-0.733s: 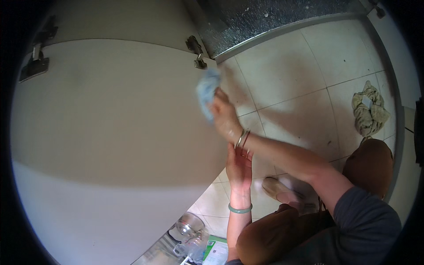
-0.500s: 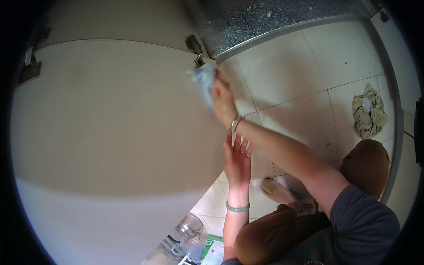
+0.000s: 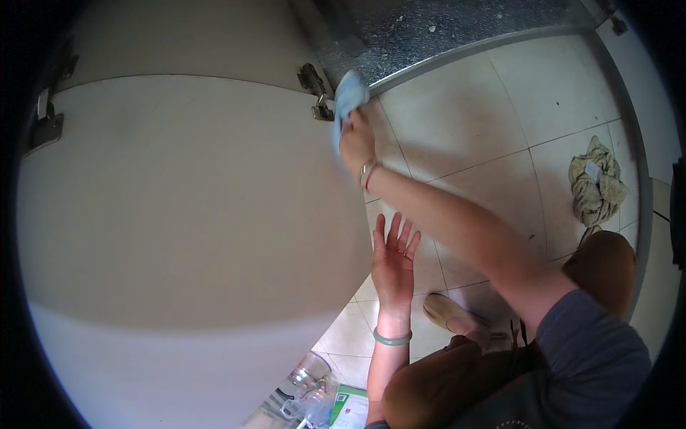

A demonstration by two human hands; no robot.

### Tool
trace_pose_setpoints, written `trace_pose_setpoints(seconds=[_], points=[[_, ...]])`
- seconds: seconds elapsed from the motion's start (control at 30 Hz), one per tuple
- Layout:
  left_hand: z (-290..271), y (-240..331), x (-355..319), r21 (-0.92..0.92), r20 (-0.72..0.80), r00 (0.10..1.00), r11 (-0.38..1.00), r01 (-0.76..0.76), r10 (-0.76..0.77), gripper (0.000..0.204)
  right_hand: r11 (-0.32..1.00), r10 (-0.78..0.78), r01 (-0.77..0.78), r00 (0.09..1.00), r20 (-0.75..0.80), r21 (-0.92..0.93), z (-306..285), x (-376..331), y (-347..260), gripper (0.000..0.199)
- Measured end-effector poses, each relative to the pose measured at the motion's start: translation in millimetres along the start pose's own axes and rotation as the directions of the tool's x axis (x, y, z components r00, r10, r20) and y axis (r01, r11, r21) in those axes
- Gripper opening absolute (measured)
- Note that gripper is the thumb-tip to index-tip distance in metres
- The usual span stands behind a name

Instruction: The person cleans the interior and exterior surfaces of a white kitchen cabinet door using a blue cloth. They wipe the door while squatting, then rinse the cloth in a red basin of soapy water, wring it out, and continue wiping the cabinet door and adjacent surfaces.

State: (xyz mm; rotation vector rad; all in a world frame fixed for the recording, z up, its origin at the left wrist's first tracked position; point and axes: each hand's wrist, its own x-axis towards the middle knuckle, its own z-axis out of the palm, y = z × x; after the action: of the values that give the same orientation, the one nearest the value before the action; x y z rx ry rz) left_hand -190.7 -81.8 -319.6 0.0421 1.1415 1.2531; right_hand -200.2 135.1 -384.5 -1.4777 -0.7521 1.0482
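Blue cloth (image 3: 349,96) gripped under right hand (image 3: 356,140), beside door hinge (image 3: 315,89)

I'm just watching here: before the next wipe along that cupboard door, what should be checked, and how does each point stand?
1. Blue cloth held in the right hand: ok.
2. Cloth on the door edge by the metal hinge: ok.
3. Left hand open flat beside the door, holding nothing: ok.
4. Door surface free of marks: cannot tell, too blurred.
5. Crumpled rag on the tiled floor, away from the arms: ok.
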Motion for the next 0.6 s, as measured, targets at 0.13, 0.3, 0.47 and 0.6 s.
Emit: trace_pose_setpoints(seconds=[0.13,0.3,0.47,0.6], points=[[-4.5,-1.8,0.4,-0.040,-0.002,1.000,0.999,0.031,-0.031,0.051,0.994,0.098,-0.105,0.970,0.221,0.020,-15.8,-6.9,-7.5,0.032],[-32.3,-6.8,12.5,-0.159,-0.023,0.993,0.981,-0.115,0.113,0.057,0.929,-0.367,0.327,0.768,0.524,0.172,-70.9,-167.5,-72.9,0.041],[12.6,1.7,0.4,-0.101,0.166,0.986,0.995,0.004,0.013,0.058,0.967,-0.230,0.251,0.930,0.288,-0.037,-9.2,-43.1,-86.5,0.020],[19.3,9.6,-5.9,-0.068,0.201,0.978,0.997,-0.037,0.050,0.059,0.892,-0.441,0.405,0.878,0.189,0.201,-12.3,-10.0,-115.0,0.019]])
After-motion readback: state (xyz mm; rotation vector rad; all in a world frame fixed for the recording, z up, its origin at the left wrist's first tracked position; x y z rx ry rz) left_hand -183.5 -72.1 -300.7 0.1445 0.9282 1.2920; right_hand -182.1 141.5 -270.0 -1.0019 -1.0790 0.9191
